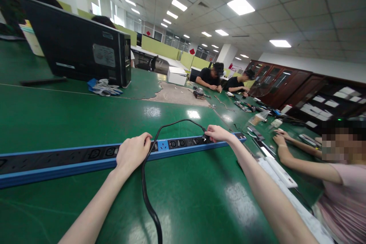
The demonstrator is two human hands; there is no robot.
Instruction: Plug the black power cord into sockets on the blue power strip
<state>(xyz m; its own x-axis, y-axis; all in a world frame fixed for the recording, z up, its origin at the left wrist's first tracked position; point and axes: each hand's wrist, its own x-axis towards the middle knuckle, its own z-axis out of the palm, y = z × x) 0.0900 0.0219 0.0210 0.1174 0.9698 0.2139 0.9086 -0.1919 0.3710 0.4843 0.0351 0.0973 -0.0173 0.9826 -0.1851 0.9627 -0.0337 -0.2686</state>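
Black cord (pixel 143 179) arches over the power strip (pixel 172 144); left hand (pixel 132 152) presumably steadies the strip, grip unclear; right hand (pixel 219 133) pinches plug (pixel 205 137).

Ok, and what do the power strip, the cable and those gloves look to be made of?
Power strip: blue rails with an even satin sheen, perhaps coated metal; the black socket faces look like moulded plastic.
Cable: smooth black sheath curving in a loop, likely rubber or PVC.
Gloves: pale, soft folds suggest knitted fabric; blue areas may be a coating.
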